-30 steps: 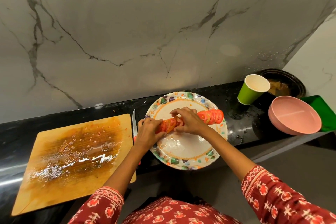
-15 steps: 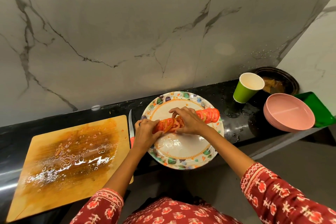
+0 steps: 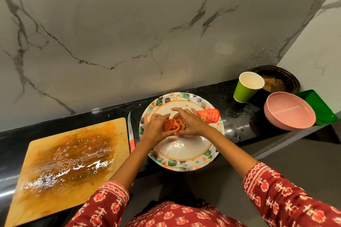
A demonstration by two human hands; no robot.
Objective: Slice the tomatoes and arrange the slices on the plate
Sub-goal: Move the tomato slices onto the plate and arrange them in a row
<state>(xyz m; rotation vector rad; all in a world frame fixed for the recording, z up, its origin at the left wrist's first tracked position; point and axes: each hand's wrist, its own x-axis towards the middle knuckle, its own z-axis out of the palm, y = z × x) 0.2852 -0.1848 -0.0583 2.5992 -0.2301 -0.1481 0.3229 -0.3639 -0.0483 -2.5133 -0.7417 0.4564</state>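
Observation:
A round plate (image 3: 181, 155) with a leaf-patterned rim stands on the black counter. A row of red tomato slices (image 3: 210, 115) lies along its right rim. In the middle of the plate my left hand (image 3: 156, 127) and my right hand (image 3: 190, 122) cup a bunch of tomato slices (image 3: 173, 124) between them, fingers curled round it from both sides. A knife (image 3: 130, 135) with a red handle lies on the counter just left of the plate, blade pointing away from me.
A wet wooden cutting board (image 3: 70, 162) lies at the left. At the right stand a green paper cup (image 3: 247, 86), stacked pink bowls (image 3: 289, 114), a green tray (image 3: 319, 107) and a dark dish (image 3: 276, 81). A marble wall rises behind the counter.
My hands have closed in on each other, pressing the spread slices between them into a tighter bunch. The row at the right rim has stayed put.

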